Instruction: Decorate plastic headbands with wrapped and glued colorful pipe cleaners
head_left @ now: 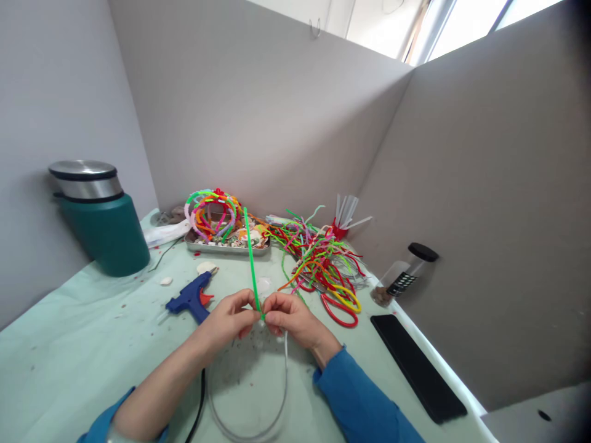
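Note:
A bright green pipe cleaner (250, 255) stands up from between my two hands, its lower end pinched at the fingertips. My left hand (237, 314) is closed on it. Close against it, my right hand (290, 317) also pinches the pipe cleaner's lower end. Below the fingers hangs a thin grey-white hoop (285, 375), open towards me in a U shape. Its upper ends run up to the hands, where the fingers hide how it meets the pipe cleaner. A blue glue gun (191, 298) lies just left of my left hand.
Behind stands a metal tray (226, 249) with colourful wrapped hoops (215, 215) and shells. Right of it lies a pipe cleaner heap (318, 246) with red-handled scissors (339, 311). A green flask (104, 227), a clear jar (401, 277) and a black slab (418, 369) flank the table.

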`<state>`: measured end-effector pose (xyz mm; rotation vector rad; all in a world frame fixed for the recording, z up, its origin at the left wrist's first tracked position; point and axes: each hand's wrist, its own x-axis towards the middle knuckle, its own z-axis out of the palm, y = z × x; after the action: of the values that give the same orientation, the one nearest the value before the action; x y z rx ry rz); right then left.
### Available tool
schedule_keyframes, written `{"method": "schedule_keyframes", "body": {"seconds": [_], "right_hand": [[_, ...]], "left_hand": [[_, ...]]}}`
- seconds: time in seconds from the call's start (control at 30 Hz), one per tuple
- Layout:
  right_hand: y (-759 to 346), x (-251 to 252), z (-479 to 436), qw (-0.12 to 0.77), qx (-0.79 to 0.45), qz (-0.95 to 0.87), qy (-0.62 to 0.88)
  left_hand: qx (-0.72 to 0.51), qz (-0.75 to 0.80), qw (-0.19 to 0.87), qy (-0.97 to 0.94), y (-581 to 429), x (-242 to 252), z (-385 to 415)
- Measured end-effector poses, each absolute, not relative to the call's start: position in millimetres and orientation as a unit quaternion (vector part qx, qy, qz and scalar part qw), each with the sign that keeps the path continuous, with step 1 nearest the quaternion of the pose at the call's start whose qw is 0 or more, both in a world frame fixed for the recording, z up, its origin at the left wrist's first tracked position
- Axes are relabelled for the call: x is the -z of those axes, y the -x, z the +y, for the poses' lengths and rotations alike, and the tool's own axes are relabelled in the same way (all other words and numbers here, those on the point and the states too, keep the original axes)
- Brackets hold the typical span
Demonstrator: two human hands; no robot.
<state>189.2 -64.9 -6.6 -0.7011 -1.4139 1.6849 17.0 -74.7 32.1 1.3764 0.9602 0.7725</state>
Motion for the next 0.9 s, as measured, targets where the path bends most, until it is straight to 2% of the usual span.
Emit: {"method": "schedule_keyframes", "body": {"seconds": [0.4,0.9], "right_hand": [[-187.3,8.3,-66.5,0.419,-0.687,-0.541,0.245],[-187.8,-0.5,-68.8,0.434,-0.635,-0.574,0.281]], "left_hand": [[-0.329,0.394,0.623,-0.591,-16.1,-31.3,-73.9],[-0.338,0.398,0.627,-0.579,-14.4,-27.9,-72.6]]}}
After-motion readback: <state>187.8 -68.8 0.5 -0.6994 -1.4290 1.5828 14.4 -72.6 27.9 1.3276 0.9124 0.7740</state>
